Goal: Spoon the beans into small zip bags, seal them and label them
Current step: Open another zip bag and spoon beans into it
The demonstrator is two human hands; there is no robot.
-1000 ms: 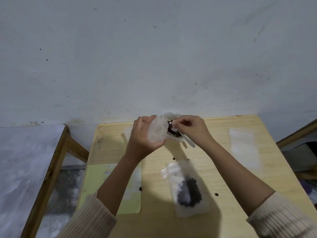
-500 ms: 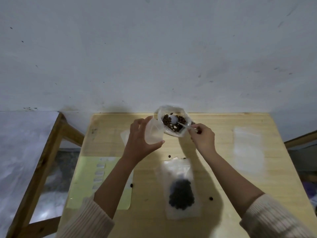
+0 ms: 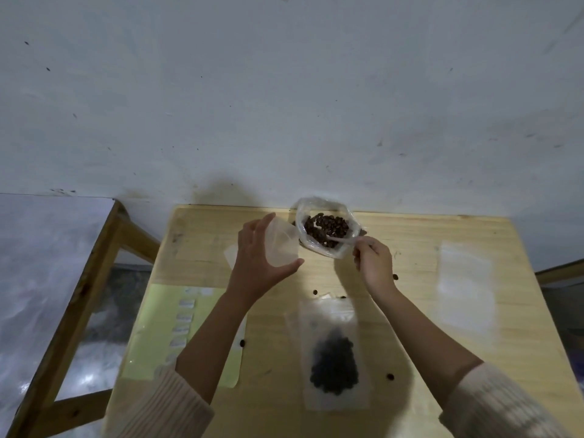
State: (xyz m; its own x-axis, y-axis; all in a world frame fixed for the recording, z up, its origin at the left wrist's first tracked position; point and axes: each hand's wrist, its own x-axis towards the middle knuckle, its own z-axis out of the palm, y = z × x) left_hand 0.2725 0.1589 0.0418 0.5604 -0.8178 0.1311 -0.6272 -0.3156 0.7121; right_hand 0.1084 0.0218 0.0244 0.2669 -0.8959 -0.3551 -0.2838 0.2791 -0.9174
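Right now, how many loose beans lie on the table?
5. Two dark beans at the filled clear zip bag's top, one right of it, one beside the right wrist, one beside the left forearm. Arms may hide more.

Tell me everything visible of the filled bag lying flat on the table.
The filled bag is a clear, frosted plastic pouch lying flat on the table, long side running away from the person. Dark beans pool in its near half; the far half looks empty. Only the table seems to touch it. Whether it is sealed cannot be told.
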